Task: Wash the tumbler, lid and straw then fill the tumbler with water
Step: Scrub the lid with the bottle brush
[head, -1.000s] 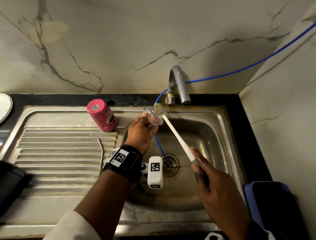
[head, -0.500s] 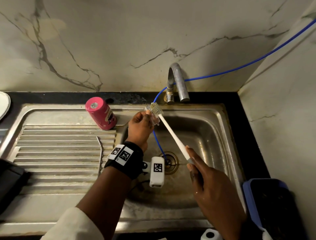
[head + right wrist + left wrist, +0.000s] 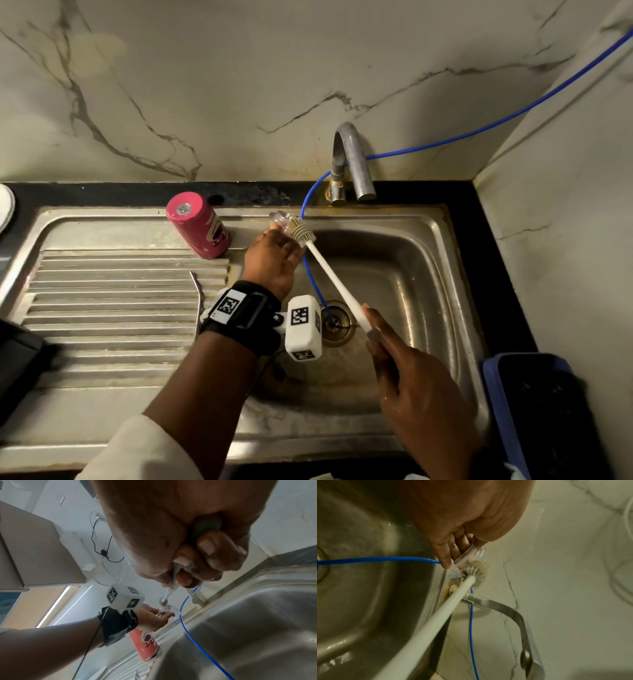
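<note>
The right hand [image 3: 421, 383] reaches in from five o'clock over the sink [image 3: 428, 240], its fingers and thumb curled tight round the end of a brush [image 3: 337, 284], whose white stick slants up toward eleven o'clock. The left hand [image 3: 274, 260] comes in from seven o'clock, a black wrist band [image 3: 239, 308] and a white tagged block [image 3: 303, 327] on its forearm. Its fingertips [image 3: 445, 562] pinch the clear lid [image 3: 467, 557] by the edge, above the sink's back left corner. The ribbed head of the brush touches the lid's face on the side toward the tap.

Below the hands lies the drain [image 3: 337, 323], and a blue hose [image 3: 313, 277] runs from it up past the brush stick, behind the tap [image 3: 352, 161] and off toward two o'clock along the marble wall [image 3: 239, 85]. At ten o'clock from the left hand, the pink tumbler [image 3: 197, 224] stands mouth down at the far edge of the draining board [image 3: 102, 308], just beside the sink. The metal straw [image 3: 198, 298] lies on the ribs of the board, near the left wrist. At four o'clock a blue tub [image 3: 496, 394] sits on the black counter [image 3: 496, 257]. A dark thing at eight o'clock is cut off by the frame edge.
</note>
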Tool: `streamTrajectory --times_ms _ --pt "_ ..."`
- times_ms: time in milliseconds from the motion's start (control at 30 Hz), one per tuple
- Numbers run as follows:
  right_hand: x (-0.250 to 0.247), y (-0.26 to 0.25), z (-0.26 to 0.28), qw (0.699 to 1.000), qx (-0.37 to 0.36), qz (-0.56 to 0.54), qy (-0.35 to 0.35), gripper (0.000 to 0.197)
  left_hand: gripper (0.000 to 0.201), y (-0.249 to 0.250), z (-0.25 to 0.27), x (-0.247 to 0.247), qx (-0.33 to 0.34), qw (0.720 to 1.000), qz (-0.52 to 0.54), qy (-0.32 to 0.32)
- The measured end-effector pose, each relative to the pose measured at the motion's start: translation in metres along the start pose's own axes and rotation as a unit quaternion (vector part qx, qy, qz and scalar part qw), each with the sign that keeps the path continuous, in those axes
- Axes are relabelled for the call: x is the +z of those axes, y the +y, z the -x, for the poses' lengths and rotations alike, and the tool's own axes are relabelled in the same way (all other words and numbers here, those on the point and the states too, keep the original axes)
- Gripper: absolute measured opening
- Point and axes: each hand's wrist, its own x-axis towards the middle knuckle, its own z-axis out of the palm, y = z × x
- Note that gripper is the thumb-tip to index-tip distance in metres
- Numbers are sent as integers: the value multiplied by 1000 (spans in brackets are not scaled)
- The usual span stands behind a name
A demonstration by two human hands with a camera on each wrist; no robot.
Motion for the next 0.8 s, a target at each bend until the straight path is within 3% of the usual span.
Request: streamTrajectory --times_ms 133,333,533,667,800 --pt "-2 -1 -10 999 15 -20 38 54 38 -12 10 5 -30 999 23 -12" --pt "-12 -8 -10 999 19 -33 9 54 34 -1 6 7 10 999 49 -6" --pt "-10 -10 -20 998 52 -30 8 54 17 -9 14 5 14 999 22 -42" --pt "-9 -8 -24 997 63 -35 1 53 20 -17 13 3 17 999 21 -40" --pt "-10 -14 -7 997 60 -54 -7 52 40 -8 5 -2 18 998 60 -18"
